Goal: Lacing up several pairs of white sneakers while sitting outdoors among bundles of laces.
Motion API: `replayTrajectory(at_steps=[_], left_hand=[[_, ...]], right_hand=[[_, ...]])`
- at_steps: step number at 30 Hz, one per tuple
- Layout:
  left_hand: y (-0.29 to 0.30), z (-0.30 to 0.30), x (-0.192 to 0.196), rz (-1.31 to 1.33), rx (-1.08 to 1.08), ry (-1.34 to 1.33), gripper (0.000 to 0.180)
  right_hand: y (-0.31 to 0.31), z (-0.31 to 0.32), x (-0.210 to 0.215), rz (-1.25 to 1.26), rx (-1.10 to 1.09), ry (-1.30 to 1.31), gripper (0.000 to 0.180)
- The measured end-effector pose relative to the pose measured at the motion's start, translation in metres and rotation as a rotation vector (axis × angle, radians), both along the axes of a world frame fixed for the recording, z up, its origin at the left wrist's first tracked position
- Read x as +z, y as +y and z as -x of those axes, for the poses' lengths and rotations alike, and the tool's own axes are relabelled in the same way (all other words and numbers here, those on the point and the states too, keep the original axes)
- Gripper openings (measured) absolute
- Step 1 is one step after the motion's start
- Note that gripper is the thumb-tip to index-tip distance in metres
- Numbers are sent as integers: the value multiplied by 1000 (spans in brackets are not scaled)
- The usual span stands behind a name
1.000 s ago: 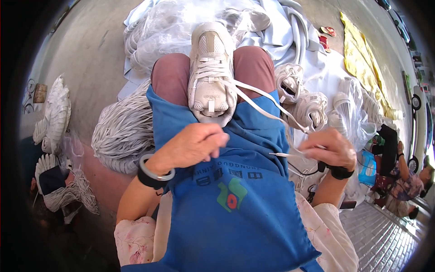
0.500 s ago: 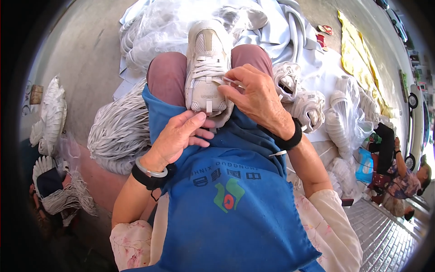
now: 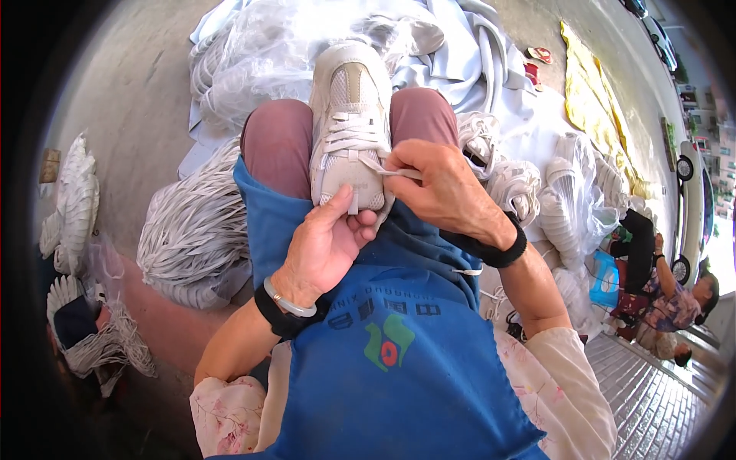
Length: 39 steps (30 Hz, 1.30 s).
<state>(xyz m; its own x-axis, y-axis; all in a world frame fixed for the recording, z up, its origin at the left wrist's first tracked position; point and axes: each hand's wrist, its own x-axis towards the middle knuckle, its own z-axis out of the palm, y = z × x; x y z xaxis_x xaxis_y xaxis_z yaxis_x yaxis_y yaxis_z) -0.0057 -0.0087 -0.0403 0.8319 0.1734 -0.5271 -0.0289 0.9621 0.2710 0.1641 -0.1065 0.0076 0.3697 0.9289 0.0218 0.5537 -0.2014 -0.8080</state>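
A cream sneaker [image 3: 351, 92] rests between my knees, its toe pointing away and its tongue toward me. White lace crosses the upper part in several rows. My right hand [image 3: 441, 180] pinches a white shoelace [image 3: 374, 165] where it leaves the right side of the shoe, and the lace is drawn out to the right. My left hand [image 3: 326, 249] grips the shoe's tongue [image 3: 345, 178], thumb on top and fingers curled beneath. The lace's loose tip [image 3: 468, 271] hangs over my blue apron [image 3: 383, 399], below my right wrist.
A thick bundle of white laces [image 3: 195, 218] lies left of my knee. Beyond the shoe are clear plastic bags [image 3: 268, 61]. More sneakers [image 3: 512, 188] sit to the right, near plastic-wrapped stacks [image 3: 567, 203]. Another person [image 3: 667, 295] sits far right.
My left hand has moved up onto the tongue, thumb now pressing it. My right hand has turned and shifted slightly down and right with the lace, which is pulled straighter.
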Motion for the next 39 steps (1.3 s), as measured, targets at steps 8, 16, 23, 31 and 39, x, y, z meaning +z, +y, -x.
replayTrajectory(at_steps=[8, 16, 23, 31, 39], left_hand=[[0, 0, -3, 12, -18, -90, 22], [1, -1, -4, 68, -34, -101, 27], [-1, 1, -8, 58, -32, -115, 27], [-2, -1, -6, 48, -12, -112, 28], [-1, 1, -10, 70, -38, -144, 30]], right_hand=[[-28, -26, 2, 274, -107, 271, 18], [3, -5, 6, -59, -55, 172, 14], [20, 4, 17, 25, -74, 63, 11], [27, -1, 5, -137, 54, -252, 8], [30, -5, 15, 66, 150, -324, 5]])
